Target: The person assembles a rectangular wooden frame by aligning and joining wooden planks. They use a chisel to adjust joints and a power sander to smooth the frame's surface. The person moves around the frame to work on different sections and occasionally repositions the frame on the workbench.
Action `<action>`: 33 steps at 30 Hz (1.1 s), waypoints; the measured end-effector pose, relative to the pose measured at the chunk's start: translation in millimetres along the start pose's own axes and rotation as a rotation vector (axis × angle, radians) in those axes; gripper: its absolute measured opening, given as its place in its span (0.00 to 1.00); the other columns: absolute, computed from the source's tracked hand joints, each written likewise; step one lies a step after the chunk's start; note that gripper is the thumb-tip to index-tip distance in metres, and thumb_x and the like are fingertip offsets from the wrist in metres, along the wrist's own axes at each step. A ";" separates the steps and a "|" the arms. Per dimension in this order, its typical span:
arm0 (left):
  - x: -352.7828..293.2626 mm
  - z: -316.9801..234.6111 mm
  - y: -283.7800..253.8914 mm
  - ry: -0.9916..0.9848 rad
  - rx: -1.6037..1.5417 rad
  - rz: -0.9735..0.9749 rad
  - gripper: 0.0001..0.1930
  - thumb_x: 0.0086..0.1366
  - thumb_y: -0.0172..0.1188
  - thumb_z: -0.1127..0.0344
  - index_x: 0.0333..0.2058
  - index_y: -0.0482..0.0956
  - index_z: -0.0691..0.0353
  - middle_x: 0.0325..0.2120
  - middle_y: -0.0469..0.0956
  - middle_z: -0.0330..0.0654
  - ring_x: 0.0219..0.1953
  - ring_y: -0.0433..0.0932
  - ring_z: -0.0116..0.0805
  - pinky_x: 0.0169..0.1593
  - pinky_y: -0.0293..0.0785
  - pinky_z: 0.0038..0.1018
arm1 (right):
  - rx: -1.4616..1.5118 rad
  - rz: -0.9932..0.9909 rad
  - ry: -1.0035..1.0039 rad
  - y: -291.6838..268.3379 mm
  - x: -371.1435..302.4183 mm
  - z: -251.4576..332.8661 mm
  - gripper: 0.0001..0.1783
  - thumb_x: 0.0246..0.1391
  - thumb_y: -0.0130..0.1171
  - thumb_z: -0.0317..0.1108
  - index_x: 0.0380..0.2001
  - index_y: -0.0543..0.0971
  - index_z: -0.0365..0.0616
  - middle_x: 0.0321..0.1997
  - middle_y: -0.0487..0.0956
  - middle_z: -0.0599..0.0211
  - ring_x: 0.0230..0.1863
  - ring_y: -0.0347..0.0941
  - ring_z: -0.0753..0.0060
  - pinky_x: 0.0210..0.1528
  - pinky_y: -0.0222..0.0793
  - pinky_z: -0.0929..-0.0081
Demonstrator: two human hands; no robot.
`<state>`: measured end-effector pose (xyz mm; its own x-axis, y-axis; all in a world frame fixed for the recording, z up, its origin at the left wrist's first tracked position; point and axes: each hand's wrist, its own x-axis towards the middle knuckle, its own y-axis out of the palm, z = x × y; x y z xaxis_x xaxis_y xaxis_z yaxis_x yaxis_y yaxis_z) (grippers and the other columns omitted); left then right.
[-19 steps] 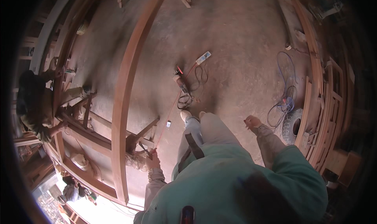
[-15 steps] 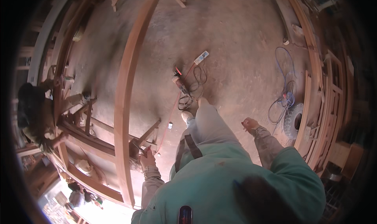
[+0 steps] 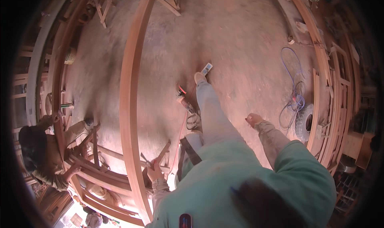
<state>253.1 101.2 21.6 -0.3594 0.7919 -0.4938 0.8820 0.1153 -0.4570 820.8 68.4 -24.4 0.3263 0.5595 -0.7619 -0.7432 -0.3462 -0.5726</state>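
Observation:
My left hand (image 3: 155,172) is closed around a slim, metal-looking tool (image 3: 145,159) whose tip points up and left; its kind is too small to make out. That hand is beside a long wooden beam (image 3: 130,88). Away from my body on the right, my right hand (image 3: 254,120) hangs over the floor with its fingers curled in, and nothing shows in it. On the floor ahead lies a corded power tool (image 3: 185,103) with a red part, its dark cable (image 3: 193,121) coiled beside my leg. My forward shoe (image 3: 199,77) is next to a white power strip (image 3: 207,69).
On the left, a co-worker (image 3: 40,152) stands by wooden frames (image 3: 100,176). A blue hose or cable (image 3: 296,103) and a tyre (image 3: 304,122) lie on the right near stacked timber (image 3: 338,108). Wooden trestle legs (image 3: 170,4) stand at the far side.
I have stepped forward, and one foot has moved up to the power strip. The power tool and cable are now closer to my legs. Both hands keep their closed shape.

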 end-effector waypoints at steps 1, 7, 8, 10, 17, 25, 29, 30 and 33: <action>-2.3 -34.5 8.5 -0.101 0.104 0.012 0.13 0.62 0.56 0.69 0.41 0.79 0.71 0.36 0.80 0.43 0.37 0.77 0.29 0.41 0.74 0.24 | -0.009 0.032 -0.014 -7.5 16.1 17.6 0.15 0.57 0.56 0.43 0.34 0.77 0.40 0.26 0.81 0.60 0.28 0.79 0.67 0.31 0.73 0.67; 11.4 -96.9 68.3 -0.334 0.252 0.098 0.11 0.62 0.54 0.71 0.41 0.81 0.65 0.27 0.79 0.36 0.24 0.73 0.21 0.27 0.69 0.19 | 0.358 0.158 -0.018 3.5 178.5 80.8 0.18 0.59 0.53 0.45 0.34 0.77 0.38 0.27 0.79 0.61 0.27 0.78 0.69 0.27 0.74 0.70; 15.5 -108.7 83.7 -0.365 0.263 0.114 0.11 0.62 0.54 0.71 0.41 0.81 0.63 0.26 0.78 0.34 0.22 0.71 0.19 0.26 0.68 0.19 | 0.473 0.167 0.007 16.1 210.9 88.1 0.18 0.59 0.53 0.45 0.34 0.76 0.37 0.27 0.79 0.62 0.26 0.78 0.69 0.26 0.74 0.71; 31.6 -119.8 115.7 -0.433 0.291 0.157 0.11 0.62 0.54 0.70 0.41 0.81 0.61 0.24 0.76 0.32 0.20 0.67 0.16 0.23 0.64 0.17 | 0.549 0.220 0.075 36.0 274.2 105.3 0.19 0.60 0.51 0.46 0.35 0.76 0.37 0.26 0.77 0.63 0.20 0.75 0.70 0.22 0.73 0.73; 53.8 -92.7 156.9 -0.715 0.677 0.423 0.12 0.61 0.54 0.66 0.40 0.83 0.59 0.18 0.73 0.31 0.18 0.69 0.20 0.23 0.67 0.22 | 0.592 0.123 0.344 107.2 425.4 119.2 0.24 0.58 0.53 0.52 0.43 0.74 0.39 0.26 0.76 0.60 0.18 0.74 0.67 0.21 0.71 0.71; 55.7 -54.8 142.5 -1.091 0.848 0.416 0.15 0.65 0.51 0.57 0.41 0.84 0.54 0.16 0.72 0.32 0.15 0.69 0.24 0.21 0.67 0.25 | 0.770 0.128 0.468 144.5 531.4 116.7 0.23 0.60 0.49 0.54 0.42 0.71 0.43 0.28 0.75 0.64 0.22 0.74 0.67 0.19 0.66 0.72; 77.7 -51.6 148.5 -1.173 0.744 0.358 0.15 0.65 0.52 0.57 0.42 0.83 0.54 0.17 0.72 0.31 0.16 0.68 0.22 0.21 0.67 0.24 | 0.340 -0.045 0.132 171.5 579.3 31.7 0.22 0.61 0.48 0.52 0.28 0.75 0.43 0.20 0.74 0.70 0.23 0.72 0.73 0.24 0.65 0.71; 76.3 -51.7 149.8 -1.212 0.709 0.340 0.15 0.65 0.53 0.57 0.42 0.83 0.55 0.17 0.72 0.31 0.16 0.68 0.22 0.21 0.67 0.24 | 0.242 -0.031 0.015 168.9 563.1 37.2 0.23 0.61 0.48 0.52 0.27 0.75 0.42 0.20 0.74 0.70 0.23 0.72 0.73 0.25 0.65 0.71; 48.5 -54.6 152.2 -1.128 0.595 0.357 0.14 0.65 0.53 0.57 0.42 0.83 0.56 0.18 0.72 0.29 0.17 0.67 0.20 0.22 0.66 0.22 | 0.164 0.064 -0.161 142.4 480.2 68.9 0.24 0.61 0.47 0.52 0.26 0.76 0.40 0.24 0.76 0.62 0.27 0.73 0.63 0.33 0.67 0.66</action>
<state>386.5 189.9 -31.5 -0.4468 -0.2398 -0.8619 0.8172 -0.5015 -0.2841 831.4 339.7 -451.0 0.1878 0.6580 -0.7293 -0.8484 -0.2655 -0.4580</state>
